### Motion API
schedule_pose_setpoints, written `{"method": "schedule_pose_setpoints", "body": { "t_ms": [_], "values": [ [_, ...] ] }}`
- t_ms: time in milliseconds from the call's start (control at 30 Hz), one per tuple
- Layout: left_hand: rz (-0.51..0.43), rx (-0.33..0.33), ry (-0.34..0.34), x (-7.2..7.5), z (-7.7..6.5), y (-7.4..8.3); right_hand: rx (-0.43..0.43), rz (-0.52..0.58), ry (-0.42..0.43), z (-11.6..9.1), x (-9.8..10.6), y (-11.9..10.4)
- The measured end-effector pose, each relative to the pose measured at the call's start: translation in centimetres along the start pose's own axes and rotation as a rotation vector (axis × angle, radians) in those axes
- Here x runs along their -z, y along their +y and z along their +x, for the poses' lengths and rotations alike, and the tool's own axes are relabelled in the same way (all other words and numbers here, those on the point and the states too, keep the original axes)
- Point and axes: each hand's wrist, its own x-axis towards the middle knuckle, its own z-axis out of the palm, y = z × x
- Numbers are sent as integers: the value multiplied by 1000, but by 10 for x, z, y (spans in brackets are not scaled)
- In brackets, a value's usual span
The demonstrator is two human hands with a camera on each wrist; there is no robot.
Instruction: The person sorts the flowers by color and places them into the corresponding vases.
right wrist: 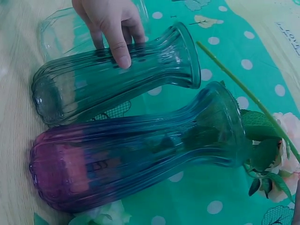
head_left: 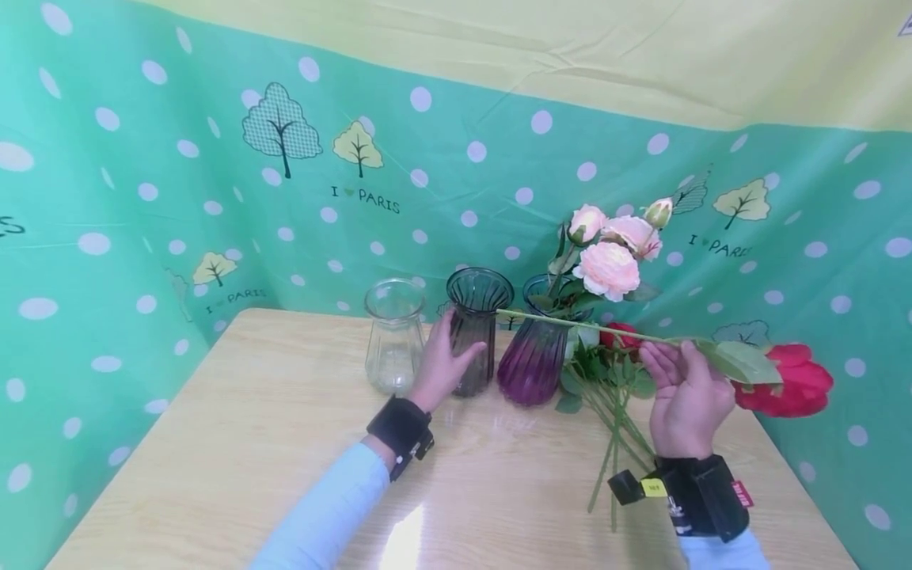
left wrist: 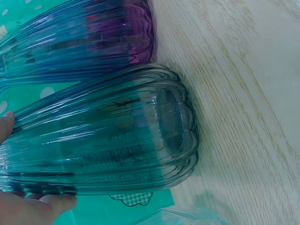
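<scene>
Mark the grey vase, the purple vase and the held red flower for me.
Grey vase (left wrist: 108, 136), left wrist view: ribbed body.
Purple vase (head_left: 533, 366), head view: purple lower body.
Held red flower (head_left: 796, 389), head view: petals.

Booth-like corner: patterned cloth (head_left: 442, 214), table (head_left: 235, 427)

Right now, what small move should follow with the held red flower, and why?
Probably tip the red flower stem-down into the gray vase: the right hand has its stem nearly level, the free end looks close to the vase, which the left hand grips.
</scene>
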Motion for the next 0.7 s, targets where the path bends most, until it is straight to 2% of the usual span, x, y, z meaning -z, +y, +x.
{"method": "schedule_pose_setpoints", "body": {
  "t_ms": [133, 533, 700],
  "values": [
    [2, -3, 5, 1, 1, 1, 32, -35, -11, -1, -5, 1],
    [9, 1, 9, 1, 1, 1, 184, -289, -137, -8, -38, 16],
    [15, 8, 3, 1, 1, 0, 238, -375, -158, -6, -49, 17]
  ]
}}
